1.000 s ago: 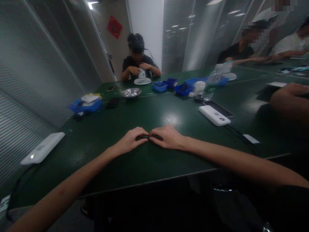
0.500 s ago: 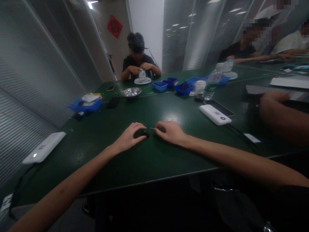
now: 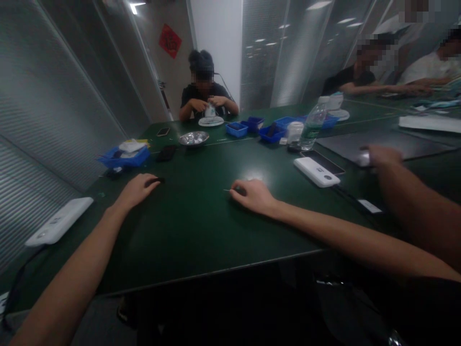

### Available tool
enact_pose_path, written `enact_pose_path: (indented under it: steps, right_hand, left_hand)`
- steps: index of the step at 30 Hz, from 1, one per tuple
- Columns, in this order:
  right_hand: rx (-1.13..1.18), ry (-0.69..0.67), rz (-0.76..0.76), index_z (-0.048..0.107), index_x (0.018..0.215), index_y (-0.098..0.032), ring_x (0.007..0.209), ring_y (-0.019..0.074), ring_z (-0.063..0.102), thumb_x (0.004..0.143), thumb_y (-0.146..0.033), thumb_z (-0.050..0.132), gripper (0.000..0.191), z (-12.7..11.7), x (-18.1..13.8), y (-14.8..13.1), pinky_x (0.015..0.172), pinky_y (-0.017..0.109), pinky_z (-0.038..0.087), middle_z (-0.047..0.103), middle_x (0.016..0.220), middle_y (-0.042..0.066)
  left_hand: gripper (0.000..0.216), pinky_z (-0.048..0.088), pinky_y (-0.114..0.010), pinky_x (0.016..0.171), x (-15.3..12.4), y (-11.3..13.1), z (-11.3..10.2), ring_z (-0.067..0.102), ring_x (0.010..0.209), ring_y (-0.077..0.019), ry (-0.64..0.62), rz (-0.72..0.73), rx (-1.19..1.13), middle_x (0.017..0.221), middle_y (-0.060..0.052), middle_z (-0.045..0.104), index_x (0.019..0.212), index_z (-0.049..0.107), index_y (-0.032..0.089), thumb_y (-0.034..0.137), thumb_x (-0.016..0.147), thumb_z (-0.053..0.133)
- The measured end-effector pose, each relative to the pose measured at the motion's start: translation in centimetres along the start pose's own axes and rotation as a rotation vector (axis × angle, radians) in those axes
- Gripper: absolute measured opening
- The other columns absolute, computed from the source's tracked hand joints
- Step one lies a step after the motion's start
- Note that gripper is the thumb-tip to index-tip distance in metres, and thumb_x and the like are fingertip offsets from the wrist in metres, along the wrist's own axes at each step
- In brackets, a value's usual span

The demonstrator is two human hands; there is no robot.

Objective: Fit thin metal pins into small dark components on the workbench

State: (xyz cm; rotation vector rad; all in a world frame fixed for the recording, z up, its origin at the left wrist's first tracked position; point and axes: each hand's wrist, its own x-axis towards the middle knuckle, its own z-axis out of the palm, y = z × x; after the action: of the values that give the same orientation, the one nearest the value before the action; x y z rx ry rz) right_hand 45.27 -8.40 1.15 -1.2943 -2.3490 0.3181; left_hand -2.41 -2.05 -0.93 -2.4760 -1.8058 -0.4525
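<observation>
My left hand (image 3: 138, 190) rests on the green table (image 3: 201, 226) at the left, its fingers curled over a small dark part (image 3: 157, 180) that sticks out at the fingertips. Near the middle of the table my right hand (image 3: 252, 195) is closed on a thin tool with a fine metal tip (image 3: 226, 190) that points left. A wide gap of bare table separates the two hands.
A blue bin (image 3: 124, 156) and a dark phone (image 3: 167, 153) lie beyond my left hand. A white power bank (image 3: 316, 171) sits to the right, another (image 3: 57, 221) at the far left. A co-worker's arm (image 3: 414, 197) reaches in from the right. A metal bowl (image 3: 194, 138), blue trays (image 3: 237, 129) and a bottle (image 3: 311, 126) stand farther back.
My hands were joined at the table's middle. My left hand has slid far to the left with the dark part; my right hand stayed with the tool. The co-worker's hand moved left.
</observation>
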Motion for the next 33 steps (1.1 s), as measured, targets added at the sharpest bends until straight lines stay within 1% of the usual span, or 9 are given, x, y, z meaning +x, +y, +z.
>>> enact_pose_path:
  steps: [3,7,13,15,19,22,26,30,33]
  right_hand:
    - [0.003,-0.007,-0.001,0.072,0.109,-0.022,0.067,0.0152,0.059,0.101,-0.045,0.054,0.03,0.0,0.1,-0.1,0.063,0.027,0.037,0.07,0.079,0.004]
    - [0.003,-0.024,0.002,0.072,0.111,-0.022,0.067,0.0154,0.059,0.101,-0.045,0.054,0.031,-0.2,0.1,-0.2,0.064,0.027,0.037,0.07,0.079,0.003]
    - [-0.002,-0.02,-0.001,0.073,0.11,-0.021,0.066,0.0152,0.059,0.101,-0.044,0.055,0.03,-0.2,0.0,-0.3,0.064,0.028,0.038,0.07,0.079,0.004]
    - [-0.005,-0.02,-0.003,0.073,0.109,-0.021,0.065,0.0149,0.058,0.101,-0.044,0.055,0.03,-0.2,0.0,-0.3,0.064,0.028,0.037,0.07,0.078,0.003]
    - [0.006,-0.036,-0.003,0.072,0.11,-0.021,0.066,0.0149,0.059,0.101,-0.043,0.055,0.029,-0.3,-0.1,-0.4,0.064,0.027,0.037,0.071,0.079,0.003]
    - [-0.006,-0.051,0.004,0.073,0.11,-0.022,0.067,0.0151,0.059,0.101,-0.043,0.056,0.029,-0.3,0.0,-0.3,0.065,0.028,0.037,0.071,0.079,0.003]
    - [-0.018,-0.06,-0.002,0.073,0.111,-0.023,0.068,0.0156,0.06,0.101,-0.044,0.055,0.03,-0.1,0.0,-0.1,0.065,0.028,0.037,0.072,0.081,0.004]
    - [-0.03,-0.045,-0.006,0.073,0.109,-0.023,0.066,0.0154,0.059,0.101,-0.045,0.054,0.03,0.2,0.1,0.0,0.063,0.028,0.035,0.071,0.08,0.003]
    - [-0.031,-0.041,-0.01,0.073,0.109,-0.024,0.066,0.0155,0.059,0.101,-0.045,0.054,0.029,0.3,0.1,0.2,0.063,0.028,0.035,0.071,0.079,0.002]
  left_hand:
    - [0.052,0.046,-0.044,0.103,-1.4,-4.8,-0.7,0.06,0.116,-0.0317,-0.018,-0.23,0.148,0.128,-0.016,0.068,0.126,0.07,0.01,0.05,0.1,0.05]
    - [0.055,0.047,-0.044,0.101,-2.6,-7.3,-1.3,0.062,0.115,-0.0326,-0.051,-0.414,0.207,0.131,-0.016,0.067,0.129,0.07,0.013,0.054,0.099,0.05]
    - [0.064,0.05,-0.045,0.096,-2.6,-8.1,-1.5,0.064,0.111,-0.036,-0.041,-0.532,0.21,0.125,-0.022,0.069,0.127,0.073,0.011,0.062,0.095,0.052]
    - [0.068,0.051,-0.046,0.093,-2.5,-8.1,-1.6,0.065,0.107,-0.0369,-0.031,-0.578,0.2,0.121,-0.024,0.07,0.125,0.075,0.01,0.064,0.097,0.047]
    - [0.063,0.051,-0.048,0.093,-3.1,-8.3,-1.8,0.067,0.106,-0.0371,0.006,-0.669,0.235,0.118,-0.024,0.071,0.123,0.076,0.011,0.052,0.105,0.032]
    - [0.05,0.05,-0.045,0.096,-3.8,-8.8,-1.9,0.066,0.11,-0.0358,0.027,-0.674,0.239,0.118,-0.02,0.072,0.122,0.077,0.014,0.045,0.103,0.043]
    - [0.034,0.049,-0.044,0.101,-4.3,-9.5,-1.7,0.066,0.111,-0.0339,0.084,-0.64,0.198,0.117,-0.016,0.074,0.115,0.078,0.013,0.032,0.095,0.058]
    - [0.032,0.05,-0.041,0.101,-4.2,-9.7,-1.7,0.069,0.105,-0.0306,0.122,-0.666,0.166,0.111,-0.015,0.076,0.116,0.076,0.01,0.024,0.092,0.06]
    - [0.035,0.051,-0.037,0.099,-3.8,-9.5,-1.7,0.071,0.101,-0.0267,0.164,-0.68,0.138,0.11,-0.014,0.077,0.121,0.075,0.011,0.026,0.092,0.062]
